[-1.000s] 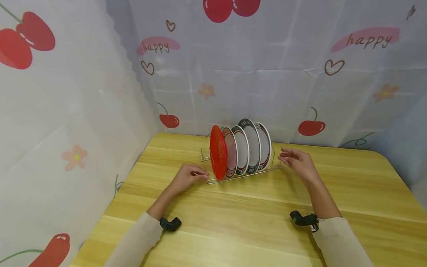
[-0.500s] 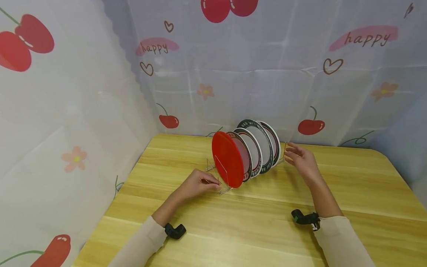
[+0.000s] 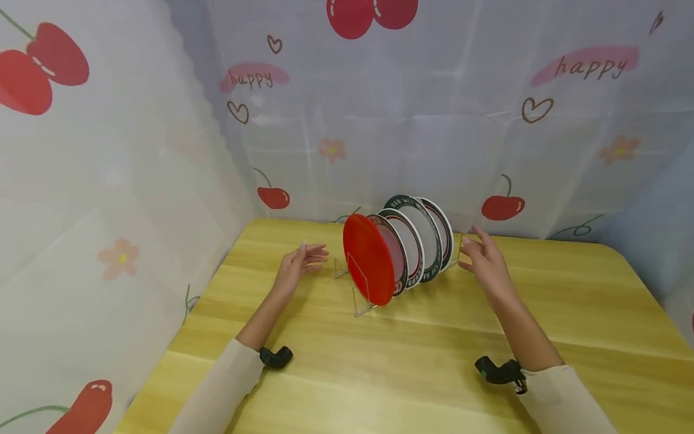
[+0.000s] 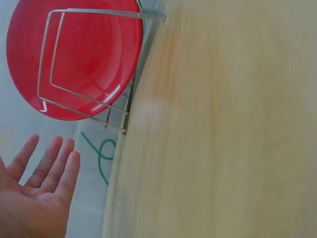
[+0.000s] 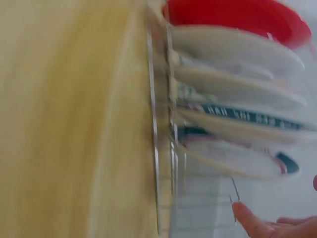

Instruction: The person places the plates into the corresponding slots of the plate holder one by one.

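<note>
A wire dish rack (image 4: 99, 11) stands on the table, set at an angle, with several plates upright in it. At its left end is a red plate (image 3: 368, 259). Behind that come white plates with patterned rims, among them a large one with a dark green lettered rim (image 3: 425, 229). My left hand (image 3: 293, 265) is off the rack, left of the red plate, fingers extended and palm bare in the left wrist view. My right hand (image 3: 488, 265) is beside the rack's right end, fingers spread, one fingertip right at the end wire in the right wrist view.
The wood-grain table (image 3: 379, 374) reaches out on both sides of the rack. Close behind the plates hangs a pale curtain (image 3: 401, 138) printed with cherries, and another covers the left side. Black wrist devices (image 3: 278, 358) sit at both cuffs.
The rack and plates have turned, the left end swinging towards me and the red plate's face now showing. My left hand has let go of the rack and drawn back; my right fingers have loosened.
</note>
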`<action>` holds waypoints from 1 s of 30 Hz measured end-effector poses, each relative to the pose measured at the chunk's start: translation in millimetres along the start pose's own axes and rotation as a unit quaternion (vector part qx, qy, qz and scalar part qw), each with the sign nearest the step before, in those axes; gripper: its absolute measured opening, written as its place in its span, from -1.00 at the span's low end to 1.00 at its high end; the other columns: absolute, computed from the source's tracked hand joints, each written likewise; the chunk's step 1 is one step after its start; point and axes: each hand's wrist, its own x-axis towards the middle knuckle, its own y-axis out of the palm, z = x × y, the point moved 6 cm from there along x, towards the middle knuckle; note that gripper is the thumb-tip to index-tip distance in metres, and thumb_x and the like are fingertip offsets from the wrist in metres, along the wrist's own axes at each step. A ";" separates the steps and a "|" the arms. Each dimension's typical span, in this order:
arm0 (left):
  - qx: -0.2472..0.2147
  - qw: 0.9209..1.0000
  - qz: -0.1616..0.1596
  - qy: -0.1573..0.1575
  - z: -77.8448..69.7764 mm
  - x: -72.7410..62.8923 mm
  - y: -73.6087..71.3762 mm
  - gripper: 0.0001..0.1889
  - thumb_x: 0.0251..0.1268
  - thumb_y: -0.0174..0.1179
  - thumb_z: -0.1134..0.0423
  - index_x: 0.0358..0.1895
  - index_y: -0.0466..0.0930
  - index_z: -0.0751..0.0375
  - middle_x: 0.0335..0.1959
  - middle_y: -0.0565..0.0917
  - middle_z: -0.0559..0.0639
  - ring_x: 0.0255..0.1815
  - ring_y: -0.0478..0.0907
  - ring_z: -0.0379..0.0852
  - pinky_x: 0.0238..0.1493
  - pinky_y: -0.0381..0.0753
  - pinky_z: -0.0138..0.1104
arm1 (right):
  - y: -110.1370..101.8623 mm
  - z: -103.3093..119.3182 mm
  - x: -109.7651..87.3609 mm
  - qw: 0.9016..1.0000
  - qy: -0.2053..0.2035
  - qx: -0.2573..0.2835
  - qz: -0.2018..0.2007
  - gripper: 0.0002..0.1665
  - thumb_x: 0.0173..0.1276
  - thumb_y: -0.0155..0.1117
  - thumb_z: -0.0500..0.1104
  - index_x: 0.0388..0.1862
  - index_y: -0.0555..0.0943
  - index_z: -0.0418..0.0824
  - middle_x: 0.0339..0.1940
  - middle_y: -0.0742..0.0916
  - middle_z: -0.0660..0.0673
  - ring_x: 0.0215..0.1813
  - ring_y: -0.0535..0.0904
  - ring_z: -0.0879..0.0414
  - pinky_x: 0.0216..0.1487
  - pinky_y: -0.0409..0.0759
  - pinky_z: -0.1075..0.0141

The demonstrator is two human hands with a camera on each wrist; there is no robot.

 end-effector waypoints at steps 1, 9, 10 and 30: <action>-0.018 1.000 0.012 -0.006 1.4 4.9 1.9 -0.40 0.74 -0.35 0.00 0.38 0.43 0.44 0.25 0.54 0.46 0.28 0.49 0.41 0.28 0.46 0.20 | 4.6 0.0 -3.3 1.000 0.003 0.002 0.004 -0.13 0.67 -0.11 0.11 0.70 -0.22 -0.18 0.59 0.18 -0.45 0.56 0.18 -0.29 0.38 0.47 0.01; -0.141 0.978 0.124 -0.086 15.9 31.1 29.3 -0.18 0.59 -0.59 -0.32 0.66 -0.23 0.18 0.58 0.00 0.48 0.57 0.00 0.44 0.48 0.03 0.31 | 48.9 3.3 -37.8 0.998 0.037 0.016 0.051 0.01 0.68 -0.14 0.13 0.60 -0.62 -0.03 0.65 -0.38 -0.16 0.66 -0.42 -0.11 0.62 -0.21 -0.10; -0.154 0.974 0.131 -0.098 17.6 31.9 32.6 -0.16 0.57 -0.60 -0.35 0.67 -0.23 0.17 0.59 0.01 0.46 0.58 -0.01 0.43 0.50 0.01 0.30 | 54.7 4.4 -41.1 0.998 0.037 0.014 0.051 0.01 0.68 -0.15 0.14 0.59 -0.63 -0.02 0.65 -0.40 -0.11 0.65 -0.46 -0.07 0.62 -0.28 -0.08; -0.207 0.941 0.184 -0.194 22.8 0.7 61.2 -0.05 0.44 -0.68 -0.48 0.67 -0.21 0.12 0.52 0.21 0.42 0.51 0.23 0.29 0.52 0.14 0.09 | 56.8 -16.0 -19.7 0.997 0.025 -0.022 0.073 -0.05 0.67 -0.24 0.22 0.61 -0.57 -0.02 0.65 -0.38 -0.02 0.65 -0.51 -0.04 0.60 -0.41 -0.14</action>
